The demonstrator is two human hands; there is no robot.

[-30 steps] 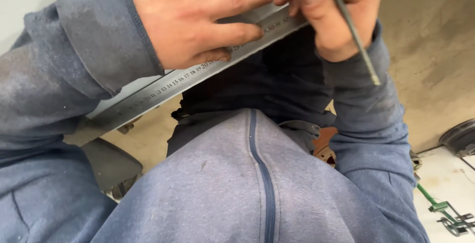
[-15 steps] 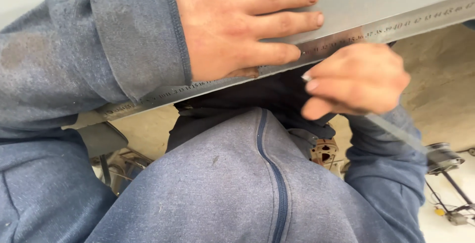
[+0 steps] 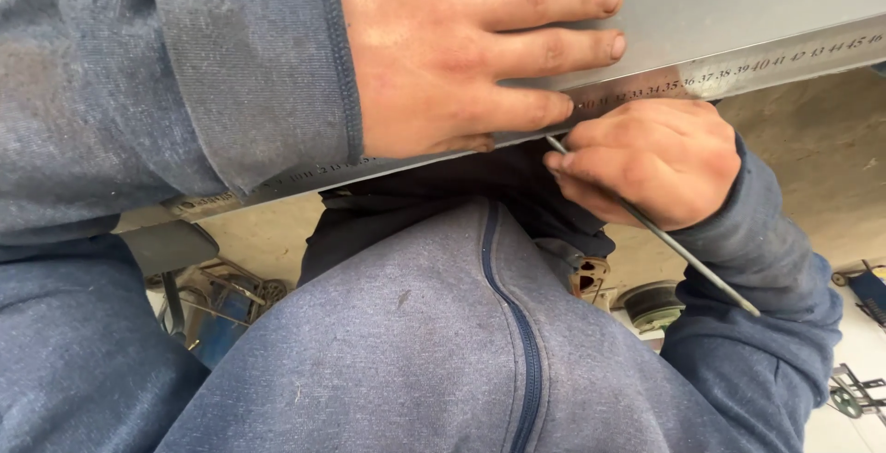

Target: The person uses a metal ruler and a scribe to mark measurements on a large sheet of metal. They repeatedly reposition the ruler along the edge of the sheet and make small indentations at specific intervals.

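Both hands worked at the near edge of a grey metal sheet point(image 3: 738, 1). The left hand point(image 3: 461, 56) lay flat and open, palm down, fingers point(image 3: 554, 5) spread toward the right, pressing a steel ruler point(image 3: 738, 70) onto the sheet. That ruler ran along the sheet's edge, slanting up to the right, with its numbered scale showing beyond the fingertips and its other end poking out below the left sleeve point(image 3: 249, 65).

Just beneath the ruler, the right hand point(image 3: 655, 158) was curled closed round a thin metal scriber point(image 3: 664, 236). Its knuckles touched the ruler's lower edge. The scriber's upper end sat close under the left little finger, right by the ruler, though whether the tip met the metal could not be made out; its long shaft stuck out down and to the right, past the right wrist.

Below both hands the person's blue zipped hoodie point(image 3: 443, 351) filled most of the view. Beyond it, near the floor, some blurred tools point(image 3: 221, 296) lay at left and a round wheel-like piece point(image 3: 651, 303) sat to the right.
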